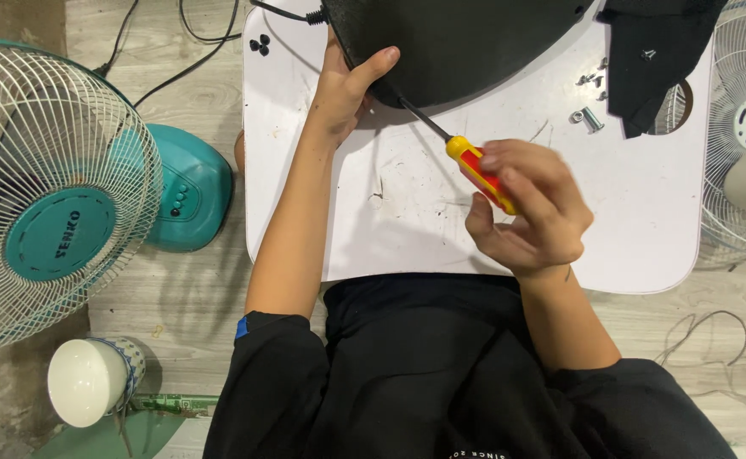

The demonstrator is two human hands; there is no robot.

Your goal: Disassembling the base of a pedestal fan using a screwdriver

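Left hand [343, 89] clamped on black fan base [458, 38] at far edge of white table [407, 212]; right hand [526, 208] fisted round yellow-red screwdriver [475, 166], tip under base rim. Risk: angled tip slipping off screw, gouging plastic w/ too much push.

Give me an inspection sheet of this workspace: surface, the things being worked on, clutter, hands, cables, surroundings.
Surface: small white rounded table, scuffed and speckled with dark marks.
Job's things: large black rounded plastic base at the table's far edge; yellow-and-red-handled screwdriver, its tip at the base's rim.
Clutter: loose silver screws and bolts; black angular plastic piece; three small black caps.
Hands: left hand grips the base's edge; right hand holds the screwdriver.
Cables: black cords on the wooden floor; thin wires lower right.
Surroundings: teal fan left, white fan right, white cup.
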